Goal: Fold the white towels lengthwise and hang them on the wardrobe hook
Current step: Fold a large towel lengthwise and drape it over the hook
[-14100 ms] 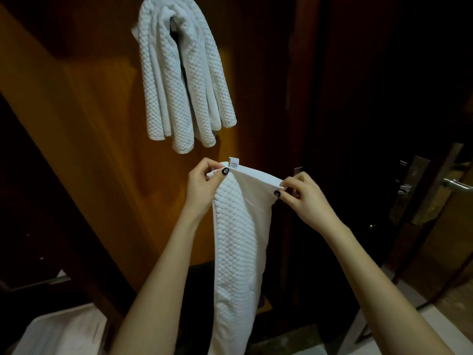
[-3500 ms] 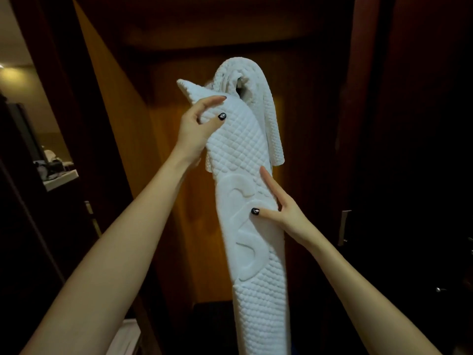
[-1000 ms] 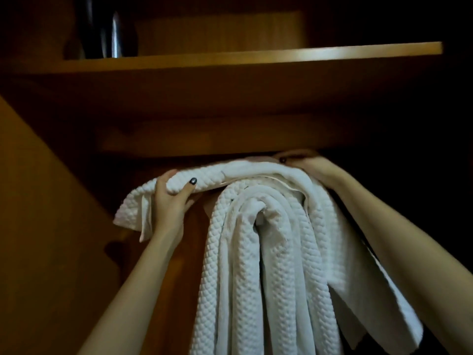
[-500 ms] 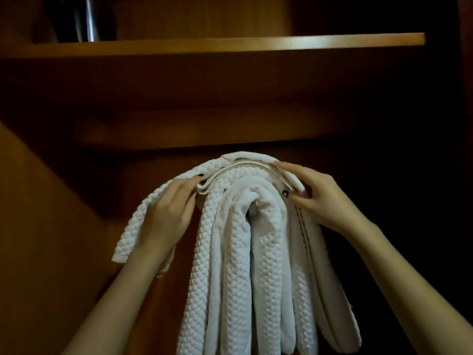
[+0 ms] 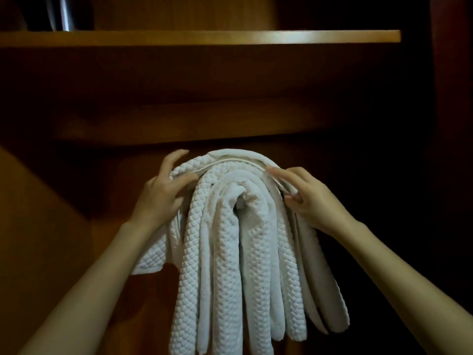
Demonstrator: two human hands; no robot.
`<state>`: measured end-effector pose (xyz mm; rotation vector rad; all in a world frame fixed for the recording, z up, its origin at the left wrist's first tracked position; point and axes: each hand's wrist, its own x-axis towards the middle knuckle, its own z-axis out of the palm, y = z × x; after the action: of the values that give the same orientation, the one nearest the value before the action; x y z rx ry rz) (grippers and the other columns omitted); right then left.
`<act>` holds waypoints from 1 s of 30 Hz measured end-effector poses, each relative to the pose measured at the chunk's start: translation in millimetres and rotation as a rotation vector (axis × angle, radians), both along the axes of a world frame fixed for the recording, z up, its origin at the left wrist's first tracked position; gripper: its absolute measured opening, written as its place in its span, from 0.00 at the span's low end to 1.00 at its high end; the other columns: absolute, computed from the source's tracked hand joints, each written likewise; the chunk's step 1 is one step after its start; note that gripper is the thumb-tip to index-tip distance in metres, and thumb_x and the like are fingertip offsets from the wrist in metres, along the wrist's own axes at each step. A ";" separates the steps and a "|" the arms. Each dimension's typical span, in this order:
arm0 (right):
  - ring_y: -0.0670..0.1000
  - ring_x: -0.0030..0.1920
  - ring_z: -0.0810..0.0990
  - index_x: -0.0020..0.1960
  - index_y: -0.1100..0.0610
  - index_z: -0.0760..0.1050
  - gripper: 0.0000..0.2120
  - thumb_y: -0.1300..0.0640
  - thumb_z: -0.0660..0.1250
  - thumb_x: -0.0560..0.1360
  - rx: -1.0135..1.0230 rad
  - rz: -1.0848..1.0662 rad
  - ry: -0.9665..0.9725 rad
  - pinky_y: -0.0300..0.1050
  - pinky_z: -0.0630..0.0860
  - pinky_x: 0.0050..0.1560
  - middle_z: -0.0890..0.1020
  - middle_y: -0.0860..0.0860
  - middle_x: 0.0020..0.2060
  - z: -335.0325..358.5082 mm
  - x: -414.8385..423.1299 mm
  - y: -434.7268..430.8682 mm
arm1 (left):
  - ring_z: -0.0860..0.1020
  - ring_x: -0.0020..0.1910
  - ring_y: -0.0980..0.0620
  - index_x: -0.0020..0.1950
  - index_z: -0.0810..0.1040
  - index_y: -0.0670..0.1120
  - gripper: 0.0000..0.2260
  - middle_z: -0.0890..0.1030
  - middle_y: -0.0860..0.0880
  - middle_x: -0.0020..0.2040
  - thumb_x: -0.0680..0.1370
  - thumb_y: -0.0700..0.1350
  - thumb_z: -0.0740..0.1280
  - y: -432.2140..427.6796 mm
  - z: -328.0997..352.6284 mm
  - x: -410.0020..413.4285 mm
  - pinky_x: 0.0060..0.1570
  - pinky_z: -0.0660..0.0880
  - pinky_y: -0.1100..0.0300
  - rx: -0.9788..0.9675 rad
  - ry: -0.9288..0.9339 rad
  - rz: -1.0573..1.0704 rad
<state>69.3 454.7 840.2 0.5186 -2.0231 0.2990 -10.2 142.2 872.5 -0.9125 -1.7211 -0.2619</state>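
Several folded white waffle towels [image 5: 230, 252] hang in a bundle inside the wardrobe, and the hook under them is hidden. The outermost white towel [image 5: 238, 156] is draped over the top of the bundle. Its short left end [image 5: 151, 262] hangs beside my left forearm, and its longer end hangs down on the right. My left hand [image 5: 163, 193] holds this towel's left shoulder, thumb in front and fingers behind. My right hand [image 5: 307, 198] is on its right shoulder, index finger laid along the hem and the other fingers curled on the edge.
A wooden shelf edge [image 5: 230, 37] runs across above, with a dark shiny object [image 5: 64, 14] standing on it at the left. A wooden cross board [image 5: 179, 119] sits just above the towels. The wardrobe's side panel [image 5: 38, 226] slants in at the left. Dark space lies to the right.
The outer towel has settled over the bundle. My left hand slid up to its left shoulder, and my right hand slipped slightly down along the hem.
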 end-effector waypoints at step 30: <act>0.39 0.47 0.77 0.68 0.44 0.66 0.27 0.62 0.69 0.74 -0.051 0.098 0.075 0.38 0.74 0.43 0.79 0.49 0.58 8.7 -20.4 -0.1 | 0.79 0.50 0.49 0.64 0.75 0.56 0.15 0.78 0.50 0.57 0.77 0.51 0.63 12.3 35.7 2.7 0.44 0.78 0.54 -0.076 -0.036 -0.151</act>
<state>48.9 454.6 848.9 0.5897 -1.9159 0.3846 -7.5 154.5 908.2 -1.1014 -1.7068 -0.3155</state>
